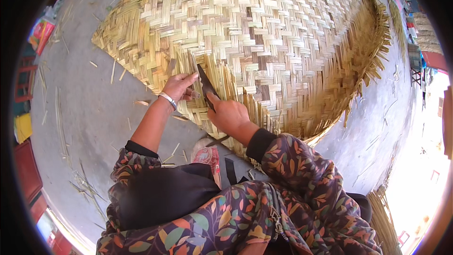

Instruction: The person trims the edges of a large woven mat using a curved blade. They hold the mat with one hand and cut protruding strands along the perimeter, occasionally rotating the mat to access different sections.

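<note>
While the big woven mat (283,42) lies spread over the grey concrete floor (89,113), its near edge of loose strips (222,82) seems to be getting trimmed. The right hand (229,115) is clenched around a dark knife (206,87); the left hand (178,86) pinches the strips beside the blade. The next cut needs them held taut. Cuttings (85,184) litter the floor; coloured clutter lines its edge.
</note>
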### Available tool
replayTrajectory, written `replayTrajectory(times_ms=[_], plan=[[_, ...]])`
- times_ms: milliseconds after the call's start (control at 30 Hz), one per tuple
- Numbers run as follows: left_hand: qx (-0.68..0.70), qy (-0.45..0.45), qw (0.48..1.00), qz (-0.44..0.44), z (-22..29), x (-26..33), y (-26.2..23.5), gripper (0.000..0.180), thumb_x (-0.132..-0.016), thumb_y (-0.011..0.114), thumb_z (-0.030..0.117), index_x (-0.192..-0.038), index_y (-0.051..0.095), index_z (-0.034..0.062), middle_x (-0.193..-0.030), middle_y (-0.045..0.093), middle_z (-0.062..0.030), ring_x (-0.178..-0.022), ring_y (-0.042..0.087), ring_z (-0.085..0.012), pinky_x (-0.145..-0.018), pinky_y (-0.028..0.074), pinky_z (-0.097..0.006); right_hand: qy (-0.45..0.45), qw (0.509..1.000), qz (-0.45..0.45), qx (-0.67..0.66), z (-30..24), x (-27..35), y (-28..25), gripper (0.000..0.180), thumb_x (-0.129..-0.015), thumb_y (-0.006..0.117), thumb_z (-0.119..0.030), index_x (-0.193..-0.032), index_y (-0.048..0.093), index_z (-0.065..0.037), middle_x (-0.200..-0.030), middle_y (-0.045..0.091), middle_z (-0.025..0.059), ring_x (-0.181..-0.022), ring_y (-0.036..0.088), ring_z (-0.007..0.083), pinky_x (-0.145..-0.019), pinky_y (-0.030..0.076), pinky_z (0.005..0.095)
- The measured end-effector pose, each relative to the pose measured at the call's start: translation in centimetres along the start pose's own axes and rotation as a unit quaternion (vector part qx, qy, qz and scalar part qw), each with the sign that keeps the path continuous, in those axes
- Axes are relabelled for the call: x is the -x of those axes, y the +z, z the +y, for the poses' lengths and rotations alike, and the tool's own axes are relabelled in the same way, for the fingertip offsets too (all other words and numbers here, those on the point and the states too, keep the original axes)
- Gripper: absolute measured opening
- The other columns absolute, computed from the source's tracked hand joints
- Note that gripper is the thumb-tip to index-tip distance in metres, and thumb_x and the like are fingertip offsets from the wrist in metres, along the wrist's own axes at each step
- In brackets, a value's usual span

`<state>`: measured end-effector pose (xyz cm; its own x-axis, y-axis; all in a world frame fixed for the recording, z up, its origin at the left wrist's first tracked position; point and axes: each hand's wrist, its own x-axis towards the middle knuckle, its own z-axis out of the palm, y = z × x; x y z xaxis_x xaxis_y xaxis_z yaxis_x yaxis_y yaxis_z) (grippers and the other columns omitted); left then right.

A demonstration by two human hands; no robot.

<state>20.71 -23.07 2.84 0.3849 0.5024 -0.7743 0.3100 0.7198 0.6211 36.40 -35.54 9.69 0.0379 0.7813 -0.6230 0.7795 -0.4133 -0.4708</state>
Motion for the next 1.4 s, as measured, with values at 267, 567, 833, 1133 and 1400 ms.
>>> replayTrajectory(times_ms=[267,567,833,1133,1400], plan=[[0.003,0.017,1.0,0.016,-0.3,-0.1,-0.2,0.038,-0.083,0.077,0.043,-0.09,0.06,0.0094,-0.076,0.06,-0.0002,-0.057,0.063,-0.012,-0.051,0.049,-0.025,0.001,1.0,0.003,0.019,-0.1,-2.2,0.7,0.053,-0.09,0.051,-0.034,-0.141,0.044,-0.021,-0.09,0.07,0.0188,-0.084,0.068,0.0376,-0.077,0.053,0.0496],[0.059,0.003,0.998,-0.008,-0.1,0.5,-0.2,0.034,-0.085,0.075,0.039,-0.094,0.061,0.0086,-0.079,0.061,0.0,-0.061,0.064,-0.0121,-0.058,0.053,-0.028,-0.015,1.0,0.008,0.02,0.3,-2.1,0.7,0.053,-0.088,0.053,-0.027,-0.14,0.044,-0.02,-0.094,0.07,0.018,-0.087,0.069,0.0362,-0.076,0.054,0.0484],[0.002,-0.004,1.0,-0.002,0.3,0.1,-0.1,0.036,-0.084,0.076,0.041,-0.092,0.06,0.0095,-0.075,0.057,0.0017,-0.057,0.059,-0.0104,-0.057,0.052,-0.028,-0.01,1.0,-0.001,0.019,0.3,-2.3,0.7,0.054,-0.088,0.053,-0.028,-0.14,0.043,-0.02,-0.094,0.071,0.0177,-0.087,0.069,0.0361,-0.076,0.054,0.0482],[-0.003,-0.092,0.996,0.011,0.4,0.9,-0.2,0.033,-0.08,0.081,0.036,-0.082,0.058,0.0122,-0.065,0.052,0.0041,-0.046,0.052,-0.0086,-0.042,0.044,-0.025,-0.01,1.0,0.001,0.023,0.3,-2.3,0.8,0.056,-0.086,0.055,-0.027,-0.14,0.042,-0.02,-0.092,0.07,0.0179,-0.087,0.069,0.0363,-0.076,0.054,0.0479],[-0.013,-0.114,0.987,0.109,-0.1,-1.0,0.8,0.033,-0.081,0.08,0.031,-0.086,0.057,0.008,-0.064,0.052,0.0025,-0.046,0.05,-0.0093,-0.047,0.049,-0.031,-0.021,0.999,0.018,0.016,0.7,-2.5,1.3,0.055,-0.086,0.055,-0.027,-0.139,0.043,-0.022,-0.092,0.071,0.0159,-0.085,0.069,0.0355,-0.075,0.055,0.0484]])
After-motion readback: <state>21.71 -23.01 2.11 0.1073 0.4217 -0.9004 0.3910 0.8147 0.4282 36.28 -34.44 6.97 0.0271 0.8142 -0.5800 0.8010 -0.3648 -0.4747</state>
